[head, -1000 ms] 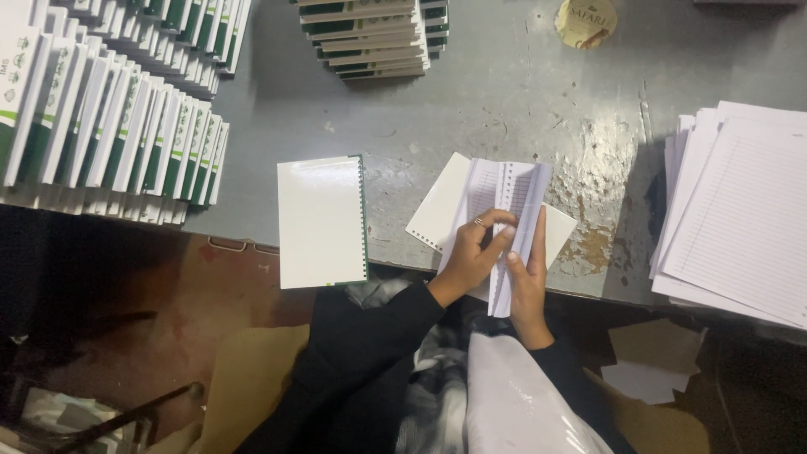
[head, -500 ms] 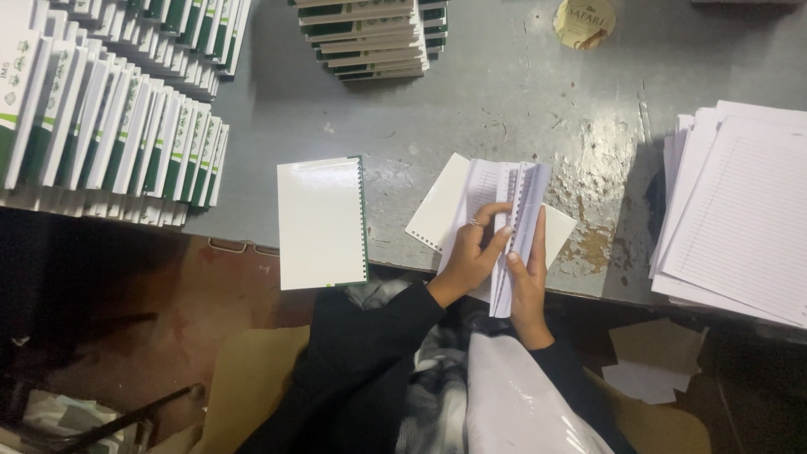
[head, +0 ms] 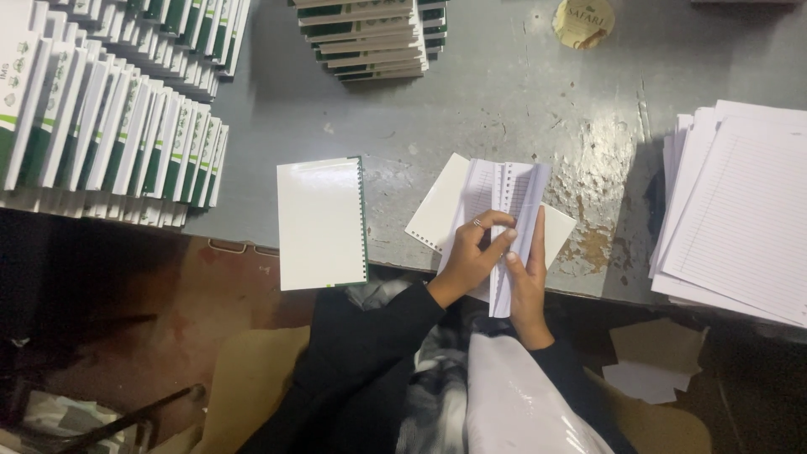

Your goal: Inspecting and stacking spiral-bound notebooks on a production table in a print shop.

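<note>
The sheaf of punched pages (head: 504,210) sits at the near edge of the surface (head: 521,92), right in front of the person, w/ both hands on it. It's a bundle of lined sheets w/ a row of holes down one long side, bent or fanned open at the middle, and it lies over a white card cover (head: 444,206) whose punched edge shows at lower left. No wire runs through these holes as far as I can see, so this book looks unbound for now.

Left hand (head: 475,256) is curled round the left part of the sheaf, fingers bent over the sheets, thumb side toward the body. Right hand (head: 528,282) is flatter, fingers stretched up along the narrow right strip of pages, pinching it against the left fingertips. Both are closed on the paper, neither empty.

Done vs. left, judging by what lies about: one white notebook (head: 321,223) w/ a green wire spine lies flat just left of the hands (finished, I'd say). Rows of green-and-white notebooks (head: 109,126) stand packed at far left, and a short pile of more notebooks (head: 370,38) sits at the far edge. At right a thick stack of loose lined sheets (head: 740,210) waits, so plenty is left.

The surface is grey-painted metal, scuffed, w/ a rusty worn patch (head: 593,244) beside the sheaf. A round yellowish lid (head: 582,21) lies near the top. Below: dark reddish floor (head: 168,311), cardboard scraps (head: 656,361), dim light.
</note>
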